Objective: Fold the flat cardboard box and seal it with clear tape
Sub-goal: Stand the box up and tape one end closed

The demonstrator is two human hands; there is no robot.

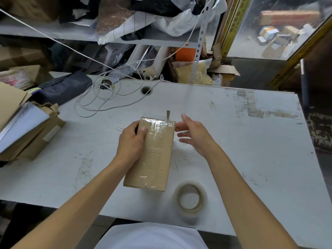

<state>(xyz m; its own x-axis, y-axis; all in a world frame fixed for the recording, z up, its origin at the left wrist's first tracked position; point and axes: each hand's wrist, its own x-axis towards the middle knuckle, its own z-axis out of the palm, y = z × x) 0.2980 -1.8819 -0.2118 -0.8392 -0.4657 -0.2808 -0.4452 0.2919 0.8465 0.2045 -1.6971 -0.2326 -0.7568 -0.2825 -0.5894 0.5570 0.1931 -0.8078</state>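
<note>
Cardboard box, folded and wrapped in shiny clear tape, lies on the white table. Left hand clamps its far left edge, thumb pressed on top. Right hand hovers just beside the box's far right corner, fingers spread and loose, holding nothing. Tape roll rests nearer the person than both hands, beside the box's near right corner.

My table is white, scuffed, with tape residue at its far right and 1 cable hole. On it lie the taped cardboard box, a clear tape roll near my edge, a coiled white cord, a dark bag and stacked flat cardboard at left.
</note>
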